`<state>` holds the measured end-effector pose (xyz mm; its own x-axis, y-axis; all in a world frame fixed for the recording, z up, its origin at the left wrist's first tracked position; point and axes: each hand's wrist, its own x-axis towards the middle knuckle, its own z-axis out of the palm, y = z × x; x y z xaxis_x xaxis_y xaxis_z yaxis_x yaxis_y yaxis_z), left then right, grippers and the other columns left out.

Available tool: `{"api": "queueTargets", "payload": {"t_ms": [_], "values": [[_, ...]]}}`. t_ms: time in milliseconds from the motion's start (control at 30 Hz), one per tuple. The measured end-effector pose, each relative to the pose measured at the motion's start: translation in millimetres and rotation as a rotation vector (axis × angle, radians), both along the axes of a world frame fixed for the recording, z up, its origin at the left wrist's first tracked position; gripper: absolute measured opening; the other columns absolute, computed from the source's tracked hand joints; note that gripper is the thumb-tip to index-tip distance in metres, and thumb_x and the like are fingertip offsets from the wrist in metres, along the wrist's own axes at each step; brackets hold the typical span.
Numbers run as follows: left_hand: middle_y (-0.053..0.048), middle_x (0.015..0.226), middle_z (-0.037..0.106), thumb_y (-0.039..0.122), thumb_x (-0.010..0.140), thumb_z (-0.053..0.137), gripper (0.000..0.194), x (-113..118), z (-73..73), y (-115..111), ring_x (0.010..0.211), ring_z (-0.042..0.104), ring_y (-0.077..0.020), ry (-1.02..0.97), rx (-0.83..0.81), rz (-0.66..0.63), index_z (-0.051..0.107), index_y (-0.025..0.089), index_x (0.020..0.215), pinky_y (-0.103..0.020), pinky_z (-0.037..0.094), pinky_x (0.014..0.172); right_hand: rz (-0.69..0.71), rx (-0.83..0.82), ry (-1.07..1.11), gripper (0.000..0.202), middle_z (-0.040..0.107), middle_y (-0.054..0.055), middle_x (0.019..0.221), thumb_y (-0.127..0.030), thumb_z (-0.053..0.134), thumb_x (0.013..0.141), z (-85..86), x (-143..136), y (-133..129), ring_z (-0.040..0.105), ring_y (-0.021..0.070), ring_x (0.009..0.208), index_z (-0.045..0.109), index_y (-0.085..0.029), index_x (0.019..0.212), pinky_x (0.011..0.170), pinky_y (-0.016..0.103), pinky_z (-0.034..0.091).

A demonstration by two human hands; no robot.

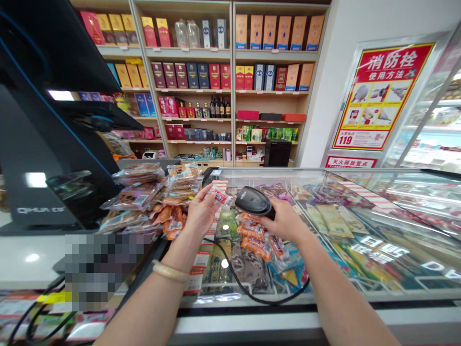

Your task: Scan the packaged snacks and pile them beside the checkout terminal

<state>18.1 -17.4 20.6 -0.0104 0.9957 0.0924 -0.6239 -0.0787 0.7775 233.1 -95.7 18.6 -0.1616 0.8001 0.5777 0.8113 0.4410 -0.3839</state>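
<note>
My left hand [201, 214] pinches a small red-and-clear snack packet [221, 197] by its left end. Gripped in my right hand [286, 218] is a black handheld barcode scanner [254, 201], its head turned left toward the packet, a short gap apart. The scanner's black cable [241, 286] loops down over the glass. Below the scanner, several orange snack packets [255, 245] and a red one [277, 246] lie on the freezer's glass top [302, 180]. More orange packets [173, 221] sit left of my left hand, by the stacked bagged baked goods [139, 197].
A dark checkout terminal [43, 144] stands on the white counter [21, 252] at left. Ice-cream packs [334, 221] show through the freezer glass. Behind are shelves [232, 53] of boxed bottles. A red fire-hydrant poster [383, 96] hangs at right. A blurred patch [104, 271] covers something at lower left.
</note>
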Motion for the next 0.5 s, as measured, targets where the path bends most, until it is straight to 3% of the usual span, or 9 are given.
{"api": "queueTargets", "payload": {"t_ms": [133,300,400,500], "values": [[0.001,0.077,0.068,0.009,0.067,0.074,0.041,11.7,-14.1,-7.1,0.065,0.064,-0.0094,0.076,0.014,-0.106,0.064,0.017,0.106,-0.023,0.054,0.064,-0.115,0.092,0.061,0.021,0.072,0.009,0.089,-0.028,0.058,0.074,-1.9,8.5,4.1,0.067,0.0238,0.083,0.067,-0.018,0.091,0.074,0.031,0.049],[-0.003,0.082,0.071,0.018,0.066,0.075,0.031,39.2,-39.1,-21.7,0.068,0.064,-0.0123,0.322,0.047,-0.230,0.069,0.014,0.096,-0.025,0.051,0.064,-0.235,0.162,0.113,0.020,0.071,0.008,0.081,-0.031,0.055,0.074,-3.0,15.4,7.0,0.065,0.0240,0.077,0.066,-0.019,0.084,0.069,0.031,0.048],[-0.007,0.098,0.072,0.016,0.070,0.070,0.021,49.0,-47.2,-25.3,0.088,0.067,-0.0180,0.601,0.254,-0.200,0.072,0.016,0.091,-0.031,0.052,0.079,-0.241,0.177,0.129,0.020,0.071,0.008,0.081,-0.031,0.054,0.073,-2.2,14.6,6.5,0.065,0.0245,0.077,0.066,-0.019,0.084,0.069,0.032,0.048],[-0.008,0.101,0.071,0.012,0.072,0.068,0.020,49.9,-48.8,-25.4,0.099,0.064,-0.0199,0.859,0.497,-0.101,0.074,0.019,0.089,-0.036,0.048,0.093,-0.228,0.173,0.124,0.019,0.071,0.009,0.082,-0.030,0.053,0.073,-2.8,13.6,6.8,0.065,0.0241,0.076,0.066,-0.019,0.083,0.069,0.032,0.048]]}}
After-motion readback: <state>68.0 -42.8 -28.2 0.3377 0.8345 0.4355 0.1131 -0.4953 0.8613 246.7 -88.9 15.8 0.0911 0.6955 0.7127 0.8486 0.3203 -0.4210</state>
